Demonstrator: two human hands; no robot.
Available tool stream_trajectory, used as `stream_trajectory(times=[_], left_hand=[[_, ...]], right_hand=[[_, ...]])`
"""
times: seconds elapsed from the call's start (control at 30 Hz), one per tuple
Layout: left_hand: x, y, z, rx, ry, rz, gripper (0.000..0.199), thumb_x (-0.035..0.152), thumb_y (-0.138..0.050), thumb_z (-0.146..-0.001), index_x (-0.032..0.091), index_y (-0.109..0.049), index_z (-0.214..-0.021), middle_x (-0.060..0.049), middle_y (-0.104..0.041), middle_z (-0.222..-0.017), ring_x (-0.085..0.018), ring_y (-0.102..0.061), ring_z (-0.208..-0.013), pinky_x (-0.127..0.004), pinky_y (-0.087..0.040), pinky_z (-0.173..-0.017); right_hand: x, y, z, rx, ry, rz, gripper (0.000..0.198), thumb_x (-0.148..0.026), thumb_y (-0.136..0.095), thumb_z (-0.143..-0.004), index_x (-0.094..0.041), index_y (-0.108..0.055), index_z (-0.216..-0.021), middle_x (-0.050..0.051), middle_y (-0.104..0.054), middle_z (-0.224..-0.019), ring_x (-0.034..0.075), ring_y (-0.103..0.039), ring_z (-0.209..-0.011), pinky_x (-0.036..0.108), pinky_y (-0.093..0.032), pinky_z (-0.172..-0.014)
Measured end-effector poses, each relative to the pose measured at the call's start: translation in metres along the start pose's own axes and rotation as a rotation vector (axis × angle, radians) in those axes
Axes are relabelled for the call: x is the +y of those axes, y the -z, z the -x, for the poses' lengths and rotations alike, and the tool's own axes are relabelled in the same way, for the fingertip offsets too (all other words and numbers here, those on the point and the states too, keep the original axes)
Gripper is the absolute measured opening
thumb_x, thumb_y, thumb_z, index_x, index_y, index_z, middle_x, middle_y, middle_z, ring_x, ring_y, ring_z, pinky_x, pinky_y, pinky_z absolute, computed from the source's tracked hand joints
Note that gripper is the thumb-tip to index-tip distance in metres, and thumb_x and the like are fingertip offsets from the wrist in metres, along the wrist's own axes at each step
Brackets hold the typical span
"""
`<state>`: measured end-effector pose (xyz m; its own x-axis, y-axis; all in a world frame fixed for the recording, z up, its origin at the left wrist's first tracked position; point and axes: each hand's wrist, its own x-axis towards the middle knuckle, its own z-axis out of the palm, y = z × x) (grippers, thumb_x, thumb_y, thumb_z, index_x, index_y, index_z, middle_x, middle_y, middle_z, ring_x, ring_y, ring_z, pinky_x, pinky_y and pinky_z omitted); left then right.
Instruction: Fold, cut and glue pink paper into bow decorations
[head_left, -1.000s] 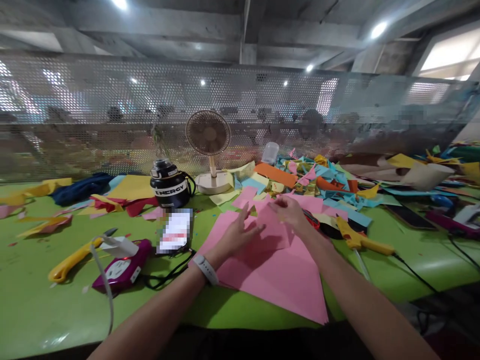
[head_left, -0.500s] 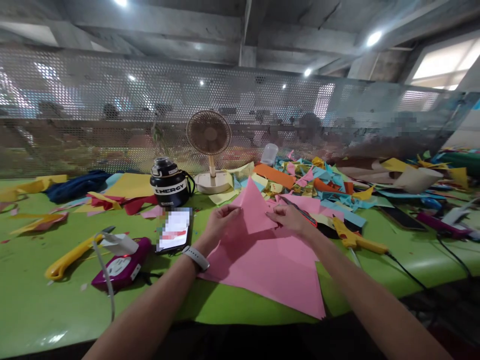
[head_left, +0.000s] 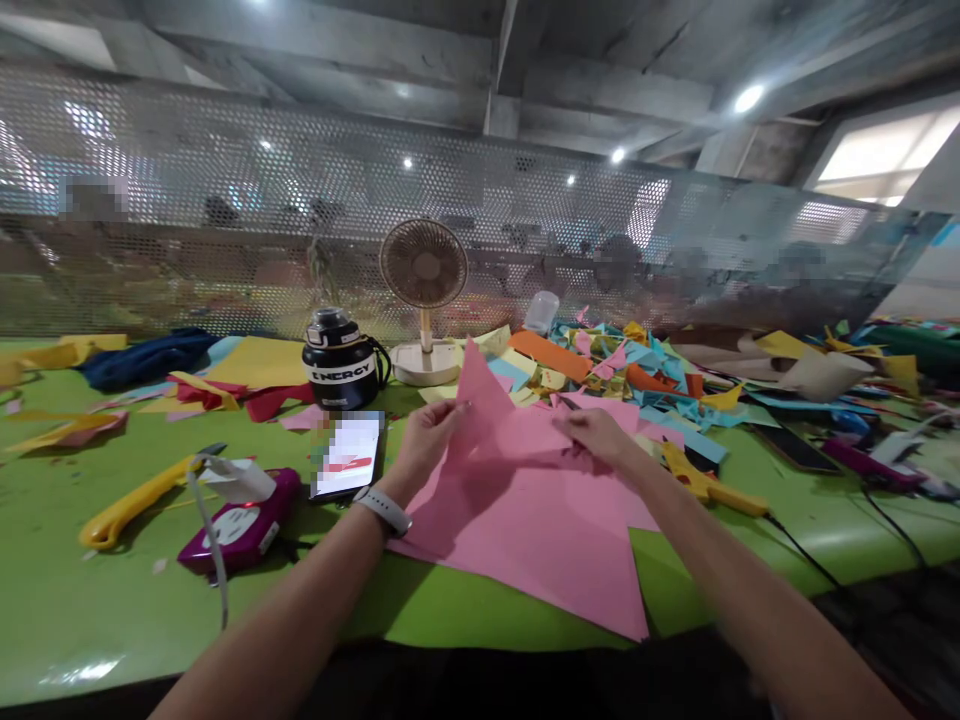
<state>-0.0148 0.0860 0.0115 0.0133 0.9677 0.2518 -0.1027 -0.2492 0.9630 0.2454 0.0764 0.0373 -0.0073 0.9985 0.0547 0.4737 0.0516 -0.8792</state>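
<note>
My left hand (head_left: 431, 435), a pale watch on its wrist, pinches the left edge of a raised piece of pink paper (head_left: 484, 400) between thumb and fingers. The piece comes to a point at the top and stands over larger pink sheets (head_left: 540, 540) lying flat before me. My right hand (head_left: 598, 436) is closed to the right of the raised piece, over the pink sheets. The slim dark tip of a tool (head_left: 568, 402) shows just above its fingertips. I cannot make out whether the fingers grip that tool or paper.
A yellow glue gun (head_left: 712, 485) with a cord lies to the right. On the left are a phone (head_left: 349, 455), a purple power strip (head_left: 240, 525) and a yellow-handled cutting tool (head_left: 142, 500). A black flask (head_left: 341, 365), a fan (head_left: 424, 265) and heaped paper scraps (head_left: 637, 360) stand behind.
My right hand has moved slightly right, away from the raised pink piece. My left hand has shifted a little left with that piece, which now leans left. The red-handled tool is mostly hidden now.
</note>
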Motion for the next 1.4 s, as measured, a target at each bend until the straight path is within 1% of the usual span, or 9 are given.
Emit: stream_trajectory(times=[0.13, 0.3, 0.37, 0.43, 0.5, 0.6, 0.87, 1.07, 1.4], left_hand=[[0.006, 0.015, -0.005, 0.089, -0.335, -0.492, 0.032, 0.045, -0.057, -0.085, 0.018, -0.072, -0.089, -0.006, -0.074, -0.087, -0.021, -0.064, -0.08, -0.029, -0.047, -0.074], [0.012, 0.002, 0.013, -0.384, -0.53, -1.174, 0.026, 0.023, -0.046, -0.092, 0.02, -0.073, -0.095, -0.01, -0.073, -0.098, -0.024, -0.064, -0.091, -0.034, -0.049, -0.08], [0.012, -0.01, 0.022, -0.519, -0.573, -1.329, 0.029, 0.017, -0.043, -0.093, 0.017, -0.072, -0.094, -0.012, -0.072, -0.094, -0.025, -0.063, -0.09, -0.036, -0.049, -0.079], [0.012, -0.02, 0.03, -0.617, -0.586, -1.407, 0.029, 0.013, -0.042, -0.092, 0.014, -0.071, -0.093, -0.013, -0.07, -0.091, -0.026, -0.062, -0.089, -0.037, -0.049, -0.077], [0.012, -0.025, 0.036, -0.696, -0.571, -1.414, 0.028, 0.01, -0.042, -0.091, 0.012, -0.07, -0.093, -0.014, -0.069, -0.092, -0.026, -0.062, -0.088, -0.037, -0.049, -0.076], [0.011, -0.026, 0.04, -0.751, -0.553, -1.324, 0.027, 0.011, -0.044, -0.091, 0.013, -0.071, -0.094, -0.013, -0.07, -0.092, -0.026, -0.062, -0.088, -0.036, -0.049, -0.077], [-0.002, -0.018, 0.032, -0.482, -0.198, -0.854, 0.019, 0.018, -0.054, -0.079, 0.022, -0.073, -0.079, -0.003, -0.073, -0.081, -0.019, -0.063, -0.074, -0.028, -0.048, -0.067], [-0.003, -0.011, 0.028, -0.502, 0.014, -0.613, 0.019, 0.036, -0.069, -0.071, 0.019, -0.07, -0.062, 0.0, -0.064, -0.06, -0.015, -0.056, -0.057, -0.024, -0.038, -0.052], [0.005, 0.001, 0.014, -0.484, -0.029, -0.842, 0.036, 0.051, -0.068, -0.071, 0.018, -0.066, -0.056, -0.002, -0.06, -0.054, -0.013, -0.046, -0.05, -0.026, -0.026, -0.048]], right_hand=[[-0.001, 0.029, -0.017, 0.262, -0.156, -0.1, 0.036, -0.044, -0.058, -0.085, -0.02, -0.048, -0.059, 0.001, -0.056, -0.047, 0.011, -0.049, -0.039, 0.021, -0.037, -0.039], [-0.007, 0.015, 0.001, 0.275, -0.135, -0.093, 0.032, -0.046, -0.056, -0.086, -0.017, -0.061, -0.072, 0.007, -0.066, -0.06, 0.016, -0.058, -0.047, 0.026, -0.045, -0.045], [-0.008, -0.007, 0.018, 0.275, 0.211, 0.112, 0.023, -0.039, -0.059, -0.086, -0.017, -0.068, -0.088, 0.008, -0.07, -0.077, 0.02, -0.066, -0.067, 0.031, -0.053, -0.063], [-0.009, -0.029, 0.034, 0.133, 0.594, 0.429, 0.023, -0.033, -0.066, -0.083, -0.02, -0.069, -0.102, 0.01, -0.07, -0.103, 0.025, -0.063, -0.101, 0.039, -0.049, -0.089], [-0.007, -0.044, 0.045, -0.055, 0.762, 0.691, 0.016, -0.023, -0.063, -0.085, -0.019, -0.07, -0.099, 0.011, -0.069, -0.107, 0.026, -0.06, -0.104, 0.042, -0.046, -0.093], [-0.002, -0.052, 0.05, -0.201, 0.771, 0.858, 0.016, -0.009, -0.054, -0.088, -0.015, -0.07, -0.091, 0.011, -0.07, -0.094, 0.024, -0.062, -0.093, 0.039, -0.048, -0.086], [0.008, -0.045, 0.044, -0.195, 0.591, 0.532, 0.011, -0.016, -0.058, -0.089, -0.018, -0.067, -0.086, 0.005, -0.064, -0.087, 0.018, -0.058, -0.086, 0.03, -0.046, -0.077], [0.014, -0.048, 0.038, -0.233, 0.476, 0.392, 0.008, -0.023, -0.066, -0.084, -0.019, -0.067, -0.078, 0.002, -0.061, -0.079, 0.016, -0.056, -0.078, 0.027, -0.042, -0.071], [0.01, -0.034, 0.034, -0.174, 0.324, 0.446, 0.011, -0.019, -0.065, -0.082, -0.017, -0.065, -0.071, 0.002, -0.063, -0.076, 0.015, -0.055, -0.073, 0.026, -0.037, -0.065]])
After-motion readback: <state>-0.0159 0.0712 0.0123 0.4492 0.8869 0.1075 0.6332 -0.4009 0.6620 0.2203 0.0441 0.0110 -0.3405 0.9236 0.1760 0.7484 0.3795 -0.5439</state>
